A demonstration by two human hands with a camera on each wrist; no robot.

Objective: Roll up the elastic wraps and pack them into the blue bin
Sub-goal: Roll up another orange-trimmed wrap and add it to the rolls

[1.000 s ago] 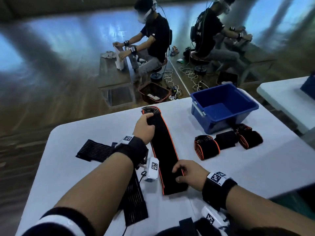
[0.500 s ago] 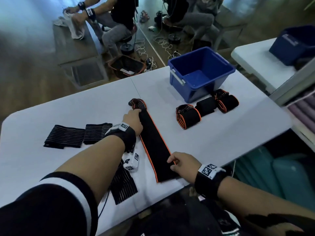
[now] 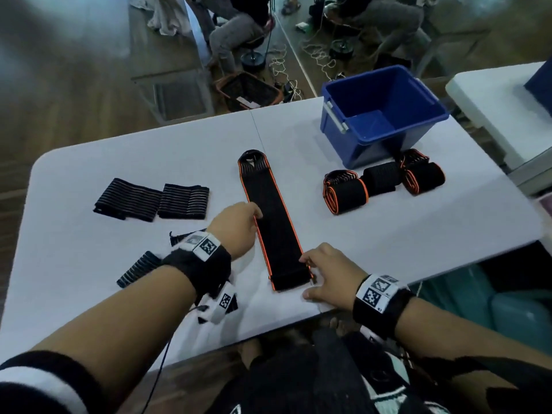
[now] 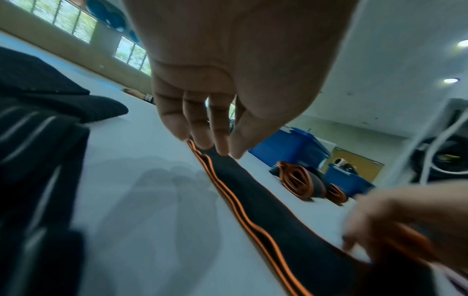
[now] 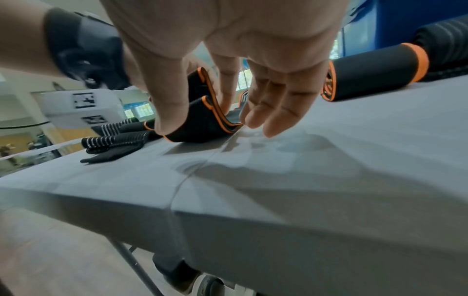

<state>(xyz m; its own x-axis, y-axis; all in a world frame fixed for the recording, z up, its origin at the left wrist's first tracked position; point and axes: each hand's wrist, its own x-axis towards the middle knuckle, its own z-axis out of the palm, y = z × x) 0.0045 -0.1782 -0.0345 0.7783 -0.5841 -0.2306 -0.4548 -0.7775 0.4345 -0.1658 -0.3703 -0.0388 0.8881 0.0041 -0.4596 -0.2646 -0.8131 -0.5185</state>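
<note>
A long black wrap with orange edges (image 3: 276,231) lies flat on the white table (image 3: 388,234), running away from me. My left hand (image 3: 255,215) touches its left edge at mid-length with straight fingertips (image 4: 200,140). At the near end, my right hand (image 3: 306,264) pinches the wrap's corner between thumb and index finger, and that end curls up off the table (image 5: 202,120). The empty blue bin (image 3: 382,149) stands at the far right. Three rolled wraps (image 3: 346,191) (image 3: 380,177) (image 3: 422,176) lie in front of it.
Flat black striped wraps (image 3: 128,198) (image 3: 183,201) lie at the left, and another (image 3: 137,268) lies partly under my left forearm. The table's near edge is just below my right hand. A second white table (image 3: 493,94) stands to the right. People sit beyond.
My left hand has slid from the wrap's far end back to its middle. My right hand has stayed at the near end. The view has tilted downward.
</note>
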